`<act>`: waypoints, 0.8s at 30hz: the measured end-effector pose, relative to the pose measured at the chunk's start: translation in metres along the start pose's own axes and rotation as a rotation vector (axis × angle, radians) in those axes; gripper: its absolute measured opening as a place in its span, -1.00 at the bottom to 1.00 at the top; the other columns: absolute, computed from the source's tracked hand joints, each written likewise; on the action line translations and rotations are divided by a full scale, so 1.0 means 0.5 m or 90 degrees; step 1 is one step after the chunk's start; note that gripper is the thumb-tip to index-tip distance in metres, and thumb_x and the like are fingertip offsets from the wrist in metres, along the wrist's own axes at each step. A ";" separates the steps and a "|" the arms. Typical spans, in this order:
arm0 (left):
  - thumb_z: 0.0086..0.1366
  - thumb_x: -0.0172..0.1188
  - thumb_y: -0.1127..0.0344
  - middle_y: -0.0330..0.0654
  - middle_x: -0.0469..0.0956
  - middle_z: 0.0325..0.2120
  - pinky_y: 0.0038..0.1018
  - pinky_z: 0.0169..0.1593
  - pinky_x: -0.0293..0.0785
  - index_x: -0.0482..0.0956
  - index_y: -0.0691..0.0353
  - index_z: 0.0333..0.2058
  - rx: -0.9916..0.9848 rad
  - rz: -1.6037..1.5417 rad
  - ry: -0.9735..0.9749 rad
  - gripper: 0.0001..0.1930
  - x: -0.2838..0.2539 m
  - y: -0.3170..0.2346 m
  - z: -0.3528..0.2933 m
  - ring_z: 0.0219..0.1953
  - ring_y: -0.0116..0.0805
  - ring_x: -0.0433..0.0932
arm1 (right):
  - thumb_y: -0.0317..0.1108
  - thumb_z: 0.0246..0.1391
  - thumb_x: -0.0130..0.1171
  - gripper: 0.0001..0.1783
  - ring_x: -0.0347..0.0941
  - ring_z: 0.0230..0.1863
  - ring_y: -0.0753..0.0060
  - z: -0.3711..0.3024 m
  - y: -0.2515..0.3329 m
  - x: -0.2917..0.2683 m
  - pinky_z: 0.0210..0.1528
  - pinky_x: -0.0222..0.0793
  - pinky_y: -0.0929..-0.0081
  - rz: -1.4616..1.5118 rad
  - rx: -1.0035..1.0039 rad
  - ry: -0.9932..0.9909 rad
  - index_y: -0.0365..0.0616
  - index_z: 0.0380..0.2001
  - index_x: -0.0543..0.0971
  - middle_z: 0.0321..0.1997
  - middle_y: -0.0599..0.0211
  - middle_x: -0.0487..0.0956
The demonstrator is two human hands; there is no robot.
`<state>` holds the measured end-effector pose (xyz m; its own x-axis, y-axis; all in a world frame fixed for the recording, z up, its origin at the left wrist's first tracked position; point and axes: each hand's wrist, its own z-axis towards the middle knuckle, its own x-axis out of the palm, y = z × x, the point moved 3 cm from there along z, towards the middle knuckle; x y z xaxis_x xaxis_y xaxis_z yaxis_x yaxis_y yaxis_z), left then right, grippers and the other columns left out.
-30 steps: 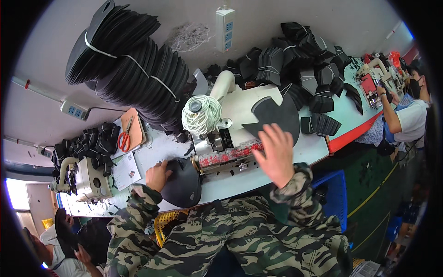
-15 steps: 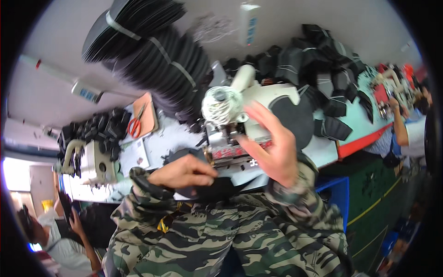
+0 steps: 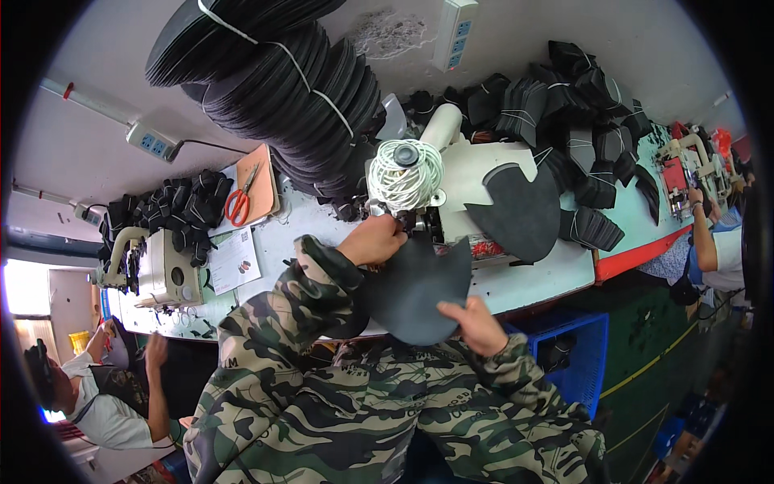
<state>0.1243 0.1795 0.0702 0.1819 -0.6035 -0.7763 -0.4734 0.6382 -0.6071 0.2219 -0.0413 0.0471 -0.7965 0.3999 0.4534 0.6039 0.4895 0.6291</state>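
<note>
A black flat sheet piece [image 3: 419,290], rounded below and notched along its top, hangs over the table's front edge before a sewing-type machine [image 3: 447,189]. My right hand [image 3: 477,324] pinches its lower right rim, thumb on top. At the piece's upper left edge, my left hand [image 3: 372,240] is closed, fingertips close under the machine's head; its grip is partly hidden. A coil of white cord [image 3: 405,176] sits on top of the machine. Another notched black piece [image 3: 522,211] lies on the machine's right side.
Tall stacks of tied black pieces [image 3: 282,105] rise behind on the left; tied bundles [image 3: 592,153] crowd the right. Red-handled scissors [image 3: 239,202] lie on a tan pad. A blue crate [image 3: 584,355] stands at my right. Co-workers sit at the left and the far right.
My left hand has gone up to the machine's head. My right hand has come down from the machine onto the black piece's lower rim. That piece now lies more spread out to view.
</note>
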 end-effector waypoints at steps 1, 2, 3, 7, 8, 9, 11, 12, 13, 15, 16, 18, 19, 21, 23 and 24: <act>0.29 0.03 0.24 0.03 0.55 -0.57 -0.34 -0.51 0.47 0.55 0.38 -0.25 -0.075 -0.050 0.068 -0.72 -0.001 0.005 0.005 -0.68 -0.26 0.52 | -0.36 0.14 0.10 -0.68 0.58 -0.35 0.44 -0.004 -0.013 0.010 -0.45 0.52 0.58 0.037 0.011 0.040 -0.35 -0.09 0.46 -0.23 0.22 0.60; 0.29 0.03 0.24 0.00 0.54 -0.60 -0.36 -0.54 0.46 0.55 0.38 -0.26 -0.164 -0.081 0.143 -0.72 0.003 0.010 0.009 -0.71 -0.28 0.51 | -0.33 0.16 0.10 -0.64 0.59 -0.36 0.42 -0.006 -0.031 0.028 -0.49 0.52 0.59 0.079 0.045 0.117 -0.34 -0.04 0.43 -0.21 0.19 0.60; 0.29 0.02 0.24 -0.09 0.50 -0.68 -0.41 -0.61 0.41 0.53 0.36 -0.29 -0.223 -0.102 0.178 -0.74 0.001 0.014 0.009 -0.77 -0.34 0.44 | -0.33 0.16 0.10 -0.64 0.59 -0.36 0.42 -0.001 -0.042 0.034 -0.49 0.52 0.59 0.072 0.048 0.069 -0.34 -0.04 0.43 -0.21 0.19 0.60; 0.30 -0.01 0.27 -0.15 0.41 -0.76 -0.39 -0.61 0.37 0.50 0.32 -0.38 -0.161 -0.227 0.157 -0.77 -0.020 0.034 -0.019 -0.77 -0.38 0.41 | -0.30 0.18 0.07 -0.63 0.55 -0.34 0.37 -0.029 -0.009 0.062 -0.46 0.50 0.59 0.022 -0.022 0.042 -0.24 0.01 0.40 -0.21 0.25 0.57; 0.29 0.00 0.25 -0.11 0.43 -0.75 -0.34 -0.56 0.40 0.50 0.30 -0.38 -0.129 -0.147 0.032 -0.77 -0.037 0.051 -0.034 -0.71 -0.31 0.46 | -0.29 0.19 0.06 -0.68 0.53 -0.34 0.35 -0.044 0.022 0.062 -0.42 0.49 0.57 -0.051 -0.076 -0.031 -0.21 -0.03 0.44 -0.23 0.29 0.56; 0.29 0.01 0.23 -0.07 0.45 -0.73 -0.30 -0.50 0.43 0.51 0.28 -0.39 -0.085 -0.086 -0.081 -0.77 -0.058 0.072 -0.063 -0.66 -0.25 0.51 | -0.34 0.21 0.02 -0.76 0.47 -0.31 0.34 -0.084 0.101 0.050 -0.30 0.43 0.46 -0.430 -0.463 -0.085 -0.18 -0.10 0.50 -0.30 0.33 0.53; 0.23 0.06 0.04 0.09 0.58 -0.43 -0.09 -0.22 0.46 0.54 0.11 -0.17 -0.297 0.227 -0.013 -0.67 -0.071 0.148 -0.138 -0.30 0.05 0.59 | -0.43 0.20 -0.03 -0.73 0.47 -0.20 0.29 -0.131 0.187 -0.013 -0.10 0.35 0.40 -0.285 -0.389 -0.366 -0.32 -0.09 0.49 -0.19 0.18 0.54; 0.18 0.12 -0.03 0.07 0.59 -0.35 -0.11 -0.17 0.48 0.52 0.06 -0.10 -0.334 0.349 0.123 -0.60 -0.061 0.182 -0.175 -0.24 0.06 0.57 | -0.47 0.18 -0.04 -0.72 0.49 -0.13 0.19 -0.157 0.236 -0.039 -0.04 0.33 0.38 -0.236 -0.607 -0.525 -0.35 -0.08 0.49 -0.12 0.07 0.55; 0.13 0.18 -0.09 0.06 0.59 -0.32 -0.12 -0.17 0.49 0.50 0.05 -0.04 -0.321 0.381 0.237 -0.51 -0.042 0.208 -0.201 -0.26 0.09 0.57 | -0.45 0.17 0.00 -0.74 0.50 -0.13 0.14 -0.153 0.283 -0.054 -0.04 0.38 0.25 -0.478 -0.646 -0.504 -0.36 -0.09 0.47 -0.07 0.05 0.52; 0.11 0.22 0.01 0.07 0.59 -0.32 -0.14 -0.18 0.49 0.48 0.10 -0.04 -0.303 0.330 0.143 -0.53 -0.022 0.232 -0.227 -0.27 0.06 0.58 | -0.49 -0.13 0.17 -0.52 0.38 0.06 -0.02 -0.124 0.294 -0.057 0.08 0.28 0.17 -1.031 -0.578 -0.532 -0.27 -0.03 0.47 0.02 -0.04 0.47; 0.11 0.23 0.03 0.06 0.58 -0.31 -0.16 -0.18 0.50 0.47 0.11 -0.04 -0.291 0.327 0.106 -0.52 -0.016 0.231 -0.234 -0.25 0.03 0.58 | -0.44 -0.19 0.21 -0.48 0.37 0.08 0.00 -0.090 0.279 -0.066 0.10 0.27 0.15 -1.165 -0.410 -0.504 -0.25 -0.04 0.48 0.03 -0.02 0.47; 0.12 0.21 0.07 0.06 0.59 -0.31 -0.18 -0.17 0.50 0.49 0.13 -0.05 -0.318 0.339 0.059 -0.56 -0.017 0.210 -0.227 -0.25 0.03 0.58 | -0.35 -0.18 0.26 -0.46 0.39 0.08 0.05 -0.092 0.224 -0.047 0.12 0.27 0.19 -1.023 -0.634 -0.411 -0.23 -0.03 0.46 0.03 0.01 0.47; 0.14 0.20 0.11 0.06 0.59 -0.31 -0.20 -0.16 0.50 0.51 0.14 -0.06 -0.341 0.335 0.047 -0.59 -0.023 0.186 -0.226 -0.25 0.03 0.58 | -0.34 -0.16 0.27 -0.43 0.38 0.09 0.03 -0.076 0.184 -0.031 0.15 0.25 0.20 -0.894 -0.600 -0.259 -0.23 0.01 0.44 0.05 0.00 0.47; 0.15 0.20 0.15 0.05 0.59 -0.33 -0.24 -0.17 0.49 0.54 0.20 -0.10 -0.196 0.251 0.121 -0.63 -0.049 0.116 -0.202 -0.27 -0.01 0.58 | -0.31 -0.12 0.30 -0.36 0.36 0.14 0.02 -0.046 0.115 -0.007 0.21 0.21 0.24 -0.665 -0.462 0.005 -0.22 0.09 0.39 0.09 0.00 0.46; 0.18 0.18 0.23 0.02 0.59 -0.37 -0.32 -0.18 0.48 0.56 0.29 -0.18 -0.008 -0.066 0.275 -0.71 -0.062 0.030 -0.195 -0.31 -0.10 0.59 | -0.29 -0.10 0.34 -0.25 0.33 0.21 0.06 -0.021 0.071 0.009 0.24 0.18 0.33 -0.541 -0.399 0.168 -0.21 0.19 0.32 0.16 -0.01 0.42; 0.20 0.17 0.27 0.00 0.59 -0.41 -0.35 -0.19 0.46 0.56 0.34 -0.22 0.084 -0.303 0.304 -0.74 -0.063 -0.012 -0.186 -0.34 -0.17 0.58 | -0.30 -0.09 0.35 -0.24 0.33 0.21 0.17 -0.007 0.058 0.006 0.22 0.21 0.37 -0.552 -0.365 0.150 -0.23 0.19 0.31 0.18 0.00 0.41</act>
<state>0.0411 0.1501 0.1143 -0.0705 -0.9577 -0.2789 -0.3211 0.2865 -0.9026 0.2367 -0.0285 0.0688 -0.9704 -0.1004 -0.2194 -0.2271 0.0724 0.9712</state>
